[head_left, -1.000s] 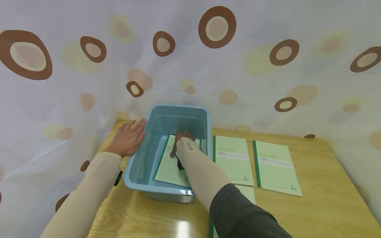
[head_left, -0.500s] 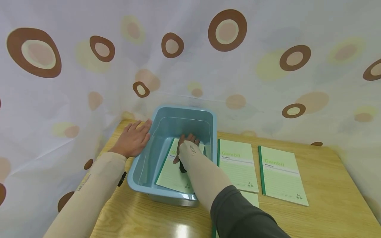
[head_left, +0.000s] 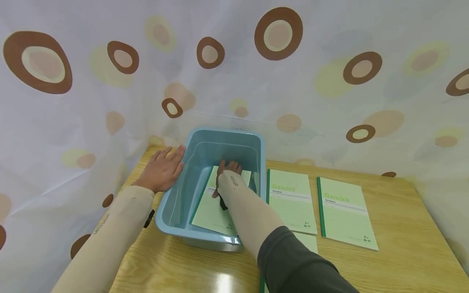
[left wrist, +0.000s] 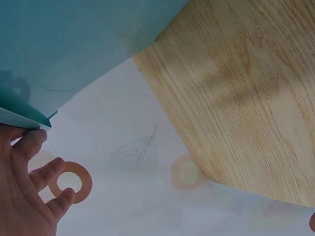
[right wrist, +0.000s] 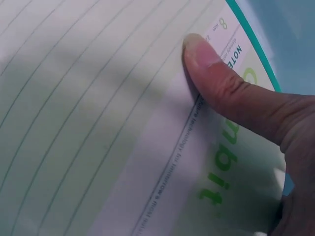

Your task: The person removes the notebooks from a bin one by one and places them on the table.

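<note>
A blue plastic basin [head_left: 172, 228] stands on the wooden table. My left hand [head_left: 161, 171] rests against its left rim with fingers spread; in the left wrist view the fingers [left wrist: 34, 142] reach up to the rim's edge. Inside the basin lies a pale green Gambit notebook [head_left: 207, 219] with a dark green spine, flat and slightly slanted. My right hand [head_left: 229, 171] lies over its far end. In the right wrist view the straight thumb [right wrist: 221, 81] touches the cover of the notebook [right wrist: 123, 108]. The other fingertips are mostly hidden there.
Right of the basin lie two more notebooks, a nearer one [head_left: 291, 203] and a farther one [head_left: 346, 211]. Another notebook [head_left: 307, 242] shows partly under my right arm. A patterned cloth [head_left: 234, 81] hangs behind and left of the table [head_left: 403, 228].
The view has shifted a little as the head moved. My hands, the basin and the notebook in it keep nearly the same places relative to one another.
</note>
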### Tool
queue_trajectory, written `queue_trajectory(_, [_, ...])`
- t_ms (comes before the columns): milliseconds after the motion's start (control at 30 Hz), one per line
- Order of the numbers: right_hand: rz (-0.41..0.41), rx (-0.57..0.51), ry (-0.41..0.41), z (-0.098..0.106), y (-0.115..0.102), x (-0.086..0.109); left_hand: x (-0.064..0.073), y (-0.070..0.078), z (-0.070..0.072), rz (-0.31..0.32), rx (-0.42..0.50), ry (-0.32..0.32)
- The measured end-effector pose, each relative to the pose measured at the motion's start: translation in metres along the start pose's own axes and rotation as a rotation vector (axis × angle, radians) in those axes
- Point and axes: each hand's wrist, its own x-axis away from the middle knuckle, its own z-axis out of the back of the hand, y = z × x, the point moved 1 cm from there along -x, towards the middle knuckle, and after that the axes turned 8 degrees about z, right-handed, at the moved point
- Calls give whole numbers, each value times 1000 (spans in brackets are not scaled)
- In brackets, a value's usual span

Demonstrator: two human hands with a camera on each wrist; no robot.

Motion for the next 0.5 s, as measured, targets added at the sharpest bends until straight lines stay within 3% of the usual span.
queue_trajectory(167, [34, 81, 105, 10, 1, 4, -1, 2, 1, 0, 10, -2])
queue_trajectory(500, [91, 175, 156, 37, -4, 4, 1, 4, 3, 8, -4, -11])
